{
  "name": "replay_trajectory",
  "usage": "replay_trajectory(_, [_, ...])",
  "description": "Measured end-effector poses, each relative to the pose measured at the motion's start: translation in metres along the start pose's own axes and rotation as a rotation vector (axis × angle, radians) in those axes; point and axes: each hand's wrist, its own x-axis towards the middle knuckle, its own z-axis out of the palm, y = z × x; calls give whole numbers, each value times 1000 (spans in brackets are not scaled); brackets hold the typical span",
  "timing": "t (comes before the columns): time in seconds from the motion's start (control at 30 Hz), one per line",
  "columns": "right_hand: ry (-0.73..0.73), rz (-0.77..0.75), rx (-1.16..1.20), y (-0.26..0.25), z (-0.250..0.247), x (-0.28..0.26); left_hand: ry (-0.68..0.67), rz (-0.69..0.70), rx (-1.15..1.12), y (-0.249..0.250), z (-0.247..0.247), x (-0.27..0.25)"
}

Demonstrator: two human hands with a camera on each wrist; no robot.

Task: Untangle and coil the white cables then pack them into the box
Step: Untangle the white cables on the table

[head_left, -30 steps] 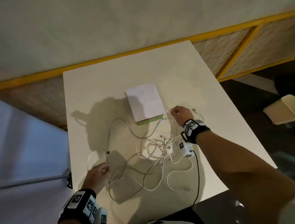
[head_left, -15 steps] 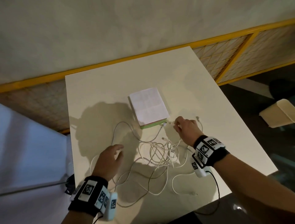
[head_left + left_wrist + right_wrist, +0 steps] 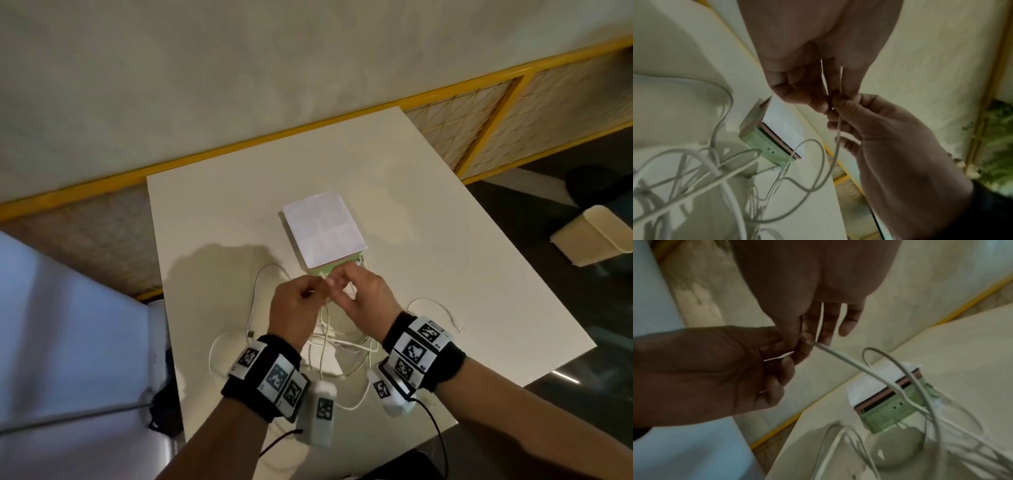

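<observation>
Pale wall and a yellow rail run behind our white desk (image 3: 394, 178), which carries everything within easy reach. We have both hands raised above the tangle and brought together near the box's front edge, because we judge the first job is to free one end before any coiling can start. Our left hand (image 3: 298, 305) has its fingers curled and pinches a white cable (image 3: 849, 360) close to its tip; our right hand (image 3: 363, 298) pinches the same cable right beside it, its other fingers loosely extended. Holding it at two touching spots lets us feed the strand from one hand to the other, we reckon, while the slack hangs down to the pile

The rest of the cables (image 3: 329, 342) lie in a loose knot on the desk beneath our wrists, with loops spilling left and a stray end (image 3: 460, 329) lying off to the right. Nothing is coiled yet

The box (image 3: 323, 229) sits just beyond our hands, its white lid shut and its green side facing us. We think it sits there so that coils can go straight in, though the lid must come off first
</observation>
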Motion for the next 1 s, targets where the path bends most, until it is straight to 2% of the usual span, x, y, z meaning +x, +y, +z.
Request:
replay_trajectory(0.07, [-150,135,54,5,2,-6,96,-51,-114,-1,-5,5])
replay_trajectory(0.17, [-374,228,-113,22,5,-17,152,-137,-400,2,-22,15])
replay_trajectory(0.27, [-495,311,-350,42,0,-26,298,-186,-609,-1,-50,26])
replay_trajectory(0.33, [-547,425,-424,57,-7,-29,393,-209,-600,-8,-70,34])
replay_trajectory(0.43, [-473,474,-319,57,-11,-25,402,-191,-375,-25,-87,39])
replay_trajectory(0.53, [-291,377,-68,26,-9,-9,232,-85,94,-29,-80,24])
replay_trajectory(0.6, [-166,237,-33,5,-6,2,122,-18,229,-23,-67,13])
replay_trajectory(0.67, [-82,94,-110,-12,-2,13,31,-14,179,-16,-55,9])
replay_trajectory(0.77, [-119,-18,1,-31,3,23,-81,-47,0,-4,-47,6])
replay_trajectory(0.83, [-189,-42,111,-39,6,26,-44,-12,-105,3,-45,6])
replay_trajectory(0.9, [-254,-39,115,-37,10,25,56,48,-114,9,-47,9])
replay_trajectory(1.0, [-330,148,97,-23,13,22,155,119,-155,19,-56,14])
